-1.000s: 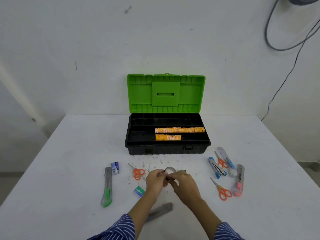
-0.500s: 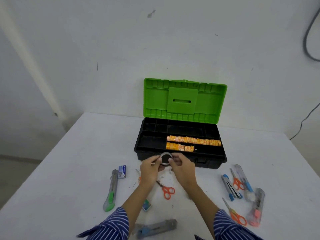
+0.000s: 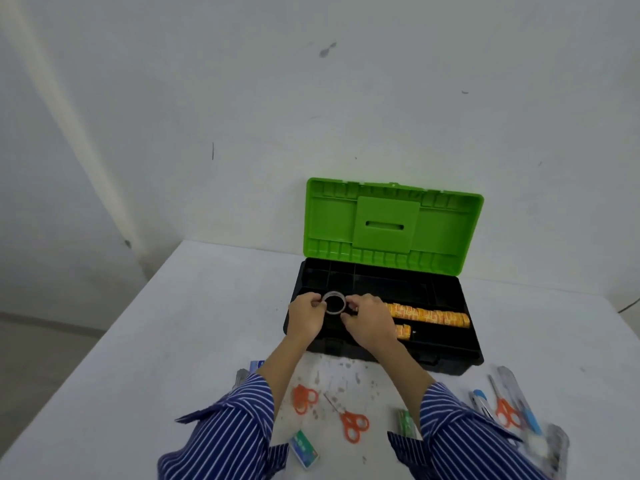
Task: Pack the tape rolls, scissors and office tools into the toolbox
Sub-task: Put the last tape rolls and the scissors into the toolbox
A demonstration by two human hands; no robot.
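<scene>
Hands, left hand (image 3: 304,315) and right hand (image 3: 369,318), pinch tape roll (image 3: 334,303) over toolbox (image 3: 446,355) left end.

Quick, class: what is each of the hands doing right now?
Left hand: pinches the clear tape roll on its left side.
Right hand: pinches the same roll on its right side, over the toolbox.

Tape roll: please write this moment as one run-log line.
tape roll | pinched by left hand and right hand | above toolbox left end | lid open
</scene>
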